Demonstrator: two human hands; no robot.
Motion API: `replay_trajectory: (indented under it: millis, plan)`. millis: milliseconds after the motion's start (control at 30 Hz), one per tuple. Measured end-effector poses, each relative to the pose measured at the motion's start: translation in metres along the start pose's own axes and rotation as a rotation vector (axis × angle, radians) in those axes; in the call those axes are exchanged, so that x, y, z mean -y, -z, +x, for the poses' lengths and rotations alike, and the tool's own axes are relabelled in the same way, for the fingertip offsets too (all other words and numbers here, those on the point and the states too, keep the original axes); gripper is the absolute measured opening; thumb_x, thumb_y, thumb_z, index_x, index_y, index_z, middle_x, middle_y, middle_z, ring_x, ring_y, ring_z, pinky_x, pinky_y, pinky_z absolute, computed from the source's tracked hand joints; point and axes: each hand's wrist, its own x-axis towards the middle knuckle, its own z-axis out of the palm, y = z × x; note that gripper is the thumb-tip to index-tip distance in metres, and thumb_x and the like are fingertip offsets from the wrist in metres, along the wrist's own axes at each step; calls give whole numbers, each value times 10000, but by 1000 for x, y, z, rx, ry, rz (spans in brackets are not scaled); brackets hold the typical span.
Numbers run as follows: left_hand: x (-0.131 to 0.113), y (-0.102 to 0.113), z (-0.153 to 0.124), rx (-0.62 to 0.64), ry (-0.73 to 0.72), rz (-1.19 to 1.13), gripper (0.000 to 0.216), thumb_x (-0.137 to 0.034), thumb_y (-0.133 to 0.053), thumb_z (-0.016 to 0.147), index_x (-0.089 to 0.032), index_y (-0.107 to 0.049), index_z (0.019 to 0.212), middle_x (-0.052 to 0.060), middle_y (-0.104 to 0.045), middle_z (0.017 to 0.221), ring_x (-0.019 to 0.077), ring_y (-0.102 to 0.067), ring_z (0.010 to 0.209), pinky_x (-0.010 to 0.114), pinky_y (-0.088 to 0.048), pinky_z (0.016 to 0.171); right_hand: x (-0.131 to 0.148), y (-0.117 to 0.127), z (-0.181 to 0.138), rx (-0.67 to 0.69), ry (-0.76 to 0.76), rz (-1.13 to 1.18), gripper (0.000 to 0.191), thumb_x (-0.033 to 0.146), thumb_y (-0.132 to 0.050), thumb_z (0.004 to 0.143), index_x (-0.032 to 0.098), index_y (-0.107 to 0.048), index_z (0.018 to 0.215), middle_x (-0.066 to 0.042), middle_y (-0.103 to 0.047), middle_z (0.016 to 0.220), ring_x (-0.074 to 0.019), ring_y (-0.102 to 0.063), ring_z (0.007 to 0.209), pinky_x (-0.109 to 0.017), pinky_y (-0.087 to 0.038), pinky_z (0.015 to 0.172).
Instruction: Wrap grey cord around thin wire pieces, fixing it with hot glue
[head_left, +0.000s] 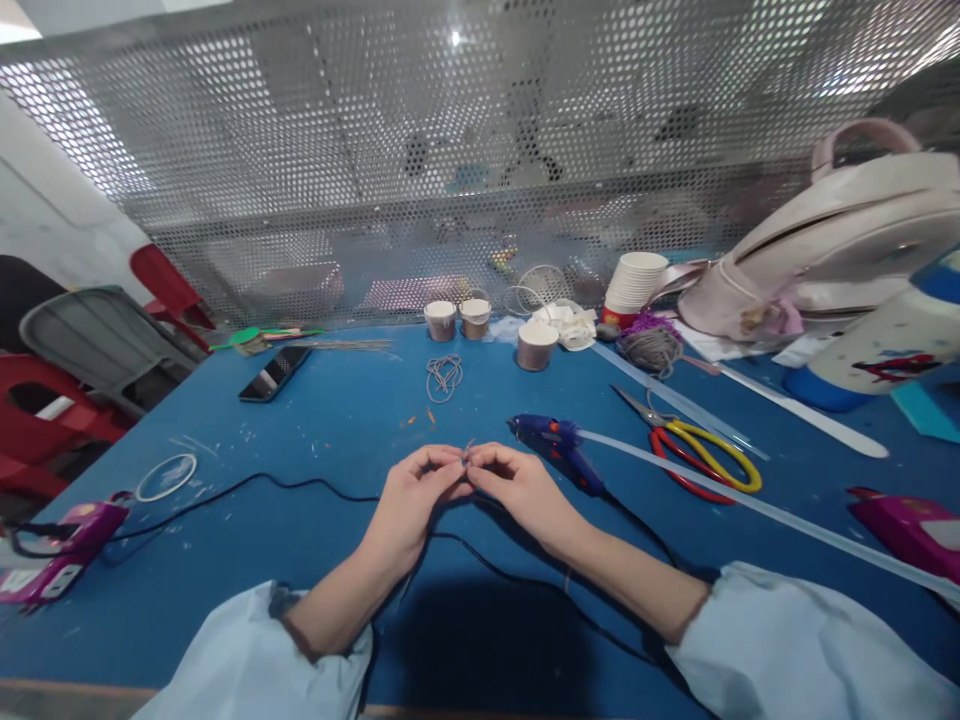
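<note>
My left hand [420,492] and my right hand [517,487] meet over the middle of the blue table, fingertips pinched together. Between them is something small and thin, of which only a short tip shows; its kind is hidden by the fingers. Just right of my right hand lies a blue hot glue gun [559,447] with a long clear glue stick [675,468] sticking out of its back. Beyond my hands, a loose coil of grey cord [444,378] and a few small orange scraps [430,416] rest on the table.
Scissors with red and yellow handles [697,445] lie at the right. Small tubs [537,345], stacked paper cups [634,285] and grey yarn [651,350] stand along the back. A phone [274,374] and a purple power strip [67,555] are at left. Black cables cross the front.
</note>
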Motion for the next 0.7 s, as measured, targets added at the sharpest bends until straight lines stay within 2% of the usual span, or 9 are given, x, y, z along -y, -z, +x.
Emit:
replay_trajectory:
  millis: [133,267,433,700]
  plan:
    - [1,-1,1,-9,49,34,190,-278,-732,645,-130,-639,720,10,-574,745,100,-544,625,232,-497,536,1,-2,-2,-35,-121,48,153,324,-645,721,172,-634,734,1,-620,762,-139,-547,729,-281,-419,723]
    - [4,0,3,-17,79,117,221,-330,-696,686,-134,-614,748,-47,-491,503,43,-393,394,162,-311,360,1,-5,-4,-59,-219,108,169,329,-663,703,166,-622,715,24,-588,664,-114,-515,633,-265,-397,649]
    - [4,-1,1,-6,110,110,251,-371,-676,704,-148,-578,763,-77,-419,407,26,-279,345,161,-180,348,-1,-7,-4,-28,-258,201,200,345,-664,711,156,-603,730,9,-609,627,-114,-532,582,-266,-405,598]
    - [2,1,-1,7,122,66,262,-384,-640,736,-137,-572,790,-104,-330,418,17,-207,365,169,-119,371,-3,-5,-5,-56,-260,168,179,322,-660,721,153,-605,727,12,-598,626,-98,-505,553,-253,-391,548]
